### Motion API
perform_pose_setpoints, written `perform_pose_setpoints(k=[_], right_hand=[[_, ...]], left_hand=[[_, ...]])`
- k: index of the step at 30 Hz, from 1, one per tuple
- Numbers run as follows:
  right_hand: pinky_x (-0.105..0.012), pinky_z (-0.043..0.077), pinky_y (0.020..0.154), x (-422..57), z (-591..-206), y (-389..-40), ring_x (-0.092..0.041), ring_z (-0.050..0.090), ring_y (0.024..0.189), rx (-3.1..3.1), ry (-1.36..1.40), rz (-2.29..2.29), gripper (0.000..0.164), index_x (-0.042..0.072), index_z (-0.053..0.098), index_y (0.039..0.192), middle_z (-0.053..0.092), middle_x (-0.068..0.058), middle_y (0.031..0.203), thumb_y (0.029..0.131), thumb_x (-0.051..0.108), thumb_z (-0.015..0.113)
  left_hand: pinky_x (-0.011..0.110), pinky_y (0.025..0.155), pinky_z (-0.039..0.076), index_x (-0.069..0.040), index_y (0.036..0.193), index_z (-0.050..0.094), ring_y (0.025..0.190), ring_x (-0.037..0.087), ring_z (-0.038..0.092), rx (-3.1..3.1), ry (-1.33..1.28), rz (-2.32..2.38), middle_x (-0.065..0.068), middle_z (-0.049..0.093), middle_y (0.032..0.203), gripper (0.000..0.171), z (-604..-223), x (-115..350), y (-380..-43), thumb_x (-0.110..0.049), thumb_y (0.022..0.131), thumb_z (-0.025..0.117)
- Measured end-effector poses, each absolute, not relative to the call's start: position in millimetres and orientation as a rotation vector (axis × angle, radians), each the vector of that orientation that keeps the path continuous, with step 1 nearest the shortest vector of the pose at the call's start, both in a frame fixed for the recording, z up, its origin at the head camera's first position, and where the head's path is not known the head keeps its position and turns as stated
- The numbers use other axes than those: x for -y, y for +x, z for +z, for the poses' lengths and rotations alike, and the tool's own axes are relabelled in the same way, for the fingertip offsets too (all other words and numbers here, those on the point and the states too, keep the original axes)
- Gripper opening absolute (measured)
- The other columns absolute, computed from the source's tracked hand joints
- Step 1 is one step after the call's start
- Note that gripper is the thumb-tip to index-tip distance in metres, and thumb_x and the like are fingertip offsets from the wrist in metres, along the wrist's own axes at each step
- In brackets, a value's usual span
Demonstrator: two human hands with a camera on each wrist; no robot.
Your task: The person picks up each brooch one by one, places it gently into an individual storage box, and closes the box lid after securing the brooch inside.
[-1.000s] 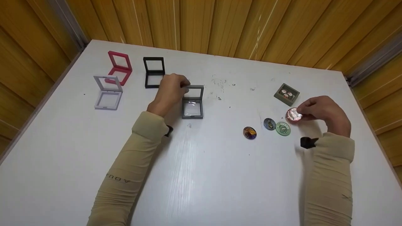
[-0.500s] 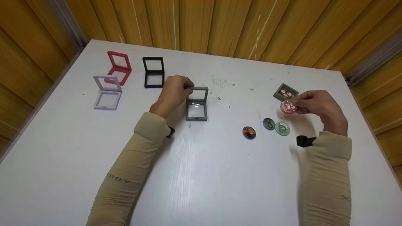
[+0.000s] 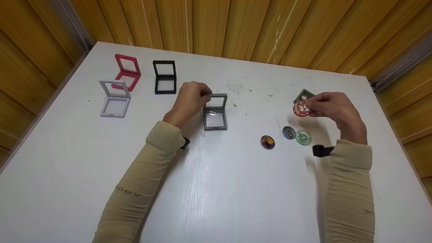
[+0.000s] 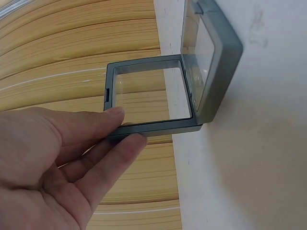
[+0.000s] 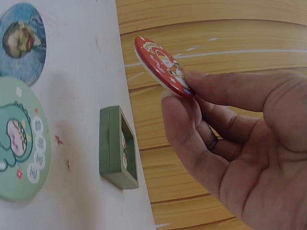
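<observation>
My left hand (image 3: pixel 190 103) pinches the raised lid of a grey-green display frame (image 3: pixel 215 119) between thumb and fingers. The frame (image 4: pixel 223 72) stands unfolded on the table, its two halves hinged and fitted with clear film. Over on the right, my right hand (image 3: pixel 339 109) holds a round red badge (image 3: pixel 301 108) by its edge, above the table. In the right wrist view the badge (image 5: pixel 160 67) is tilted, with a white cartoon figure on its face. Beneath it lies a closed dark green frame (image 5: pixel 117 148), partly hidden in the head view.
A green badge (image 3: pixel 303 137) and a blue badge (image 3: pixel 289 132) lie side by side, with a purple-orange badge (image 3: pixel 267 142) to their left. Unfolded red (image 3: pixel 128 72), black (image 3: pixel 165 77) and pale lilac (image 3: pixel 115 101) frames stand at the back left. A wooden-panel wall (image 3: pixel 236 27) borders the table.
My right hand has lifted the red badge off the table and carried it left and toward the back. My left hand has shifted the grey-green frame slightly right.
</observation>
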State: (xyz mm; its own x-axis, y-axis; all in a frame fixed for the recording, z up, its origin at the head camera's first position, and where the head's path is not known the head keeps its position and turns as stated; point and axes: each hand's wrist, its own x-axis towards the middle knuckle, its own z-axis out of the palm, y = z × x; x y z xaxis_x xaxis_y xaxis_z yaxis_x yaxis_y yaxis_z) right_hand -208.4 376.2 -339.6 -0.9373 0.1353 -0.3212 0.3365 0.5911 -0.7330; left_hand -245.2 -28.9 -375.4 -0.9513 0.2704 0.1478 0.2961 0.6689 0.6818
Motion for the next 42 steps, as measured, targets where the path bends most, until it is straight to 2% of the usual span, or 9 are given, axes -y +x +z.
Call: perform_pose_setpoints(k=[12,18,26,33,42], right_hand=[[-0.024,0.054,0.08,-359.0,-337.6,-209.2,-0.015,0.066,0.086,-2.584,0.337,-1.389,0.052,-0.001,0.057,0.118,0.06,-0.009,0.109,0.086,0.037,0.073],[-0.024,0.054,0.078,-354.4,-335.5,-207.5,-0.015,0.066,0.086,-2.594,0.341,-1.414,0.05,-0.001,0.059,0.117,0.062,-0.008,0.108,0.086,0.035,0.073],[-0.024,0.054,0.079,-345.7,-337.8,-210.5,-0.015,0.066,0.087,-2.577,0.32,-1.437,0.048,-0.001,0.061,0.116,0.057,-0.009,0.113,0.086,0.035,0.073],[-0.025,0.053,0.08,-337.1,-339.9,-212.7,-0.016,0.066,0.088,-2.586,0.325,-1.402,0.044,0.003,0.062,0.116,0.06,-0.01,0.113,0.088,0.035,0.072],[-0.028,0.055,0.08,-321.5,-345.4,-216.0,-0.017,0.066,0.087,-2.575,0.245,-1.444,0.037,0.0,0.063,0.113,0.062,-0.011,0.108,0.089,0.027,0.072]], left_hand=[[0.023,0.072,0.05,-0.007,0.104,0.074,0.084,0.013,0.06,2.821,-0.513,-1.182,0.003,0.069,0.097,0.015,-377.3,21.7,-244.6,-0.006,0.09,0.068],[0.022,0.071,0.05,-0.007,0.102,0.074,0.082,0.011,0.06,2.819,-0.526,-1.187,0.002,0.069,0.095,0.014,-379.5,18.5,-244.2,-0.005,0.09,0.068],[0.021,0.07,0.05,-0.007,0.102,0.074,0.08,0.011,0.06,2.807,-0.533,-1.176,0.003,0.07,0.094,0.014,-380.9,15.5,-241.4,-0.006,0.09,0.068],[0.021,0.072,0.05,-0.007,0.104,0.074,0.081,0.011,0.06,2.802,-0.532,-1.179,0.003,0.07,0.095,0.016,-382.7,11.6,-240.6,-0.006,0.09,0.068],[0.022,0.072,0.05,-0.006,0.103,0.074,0.083,0.012,0.061,2.774,-0.591,-1.151,0.003,0.07,0.095,0.014,-382.7,8.0,-239.0,-0.006,0.09,0.069]])
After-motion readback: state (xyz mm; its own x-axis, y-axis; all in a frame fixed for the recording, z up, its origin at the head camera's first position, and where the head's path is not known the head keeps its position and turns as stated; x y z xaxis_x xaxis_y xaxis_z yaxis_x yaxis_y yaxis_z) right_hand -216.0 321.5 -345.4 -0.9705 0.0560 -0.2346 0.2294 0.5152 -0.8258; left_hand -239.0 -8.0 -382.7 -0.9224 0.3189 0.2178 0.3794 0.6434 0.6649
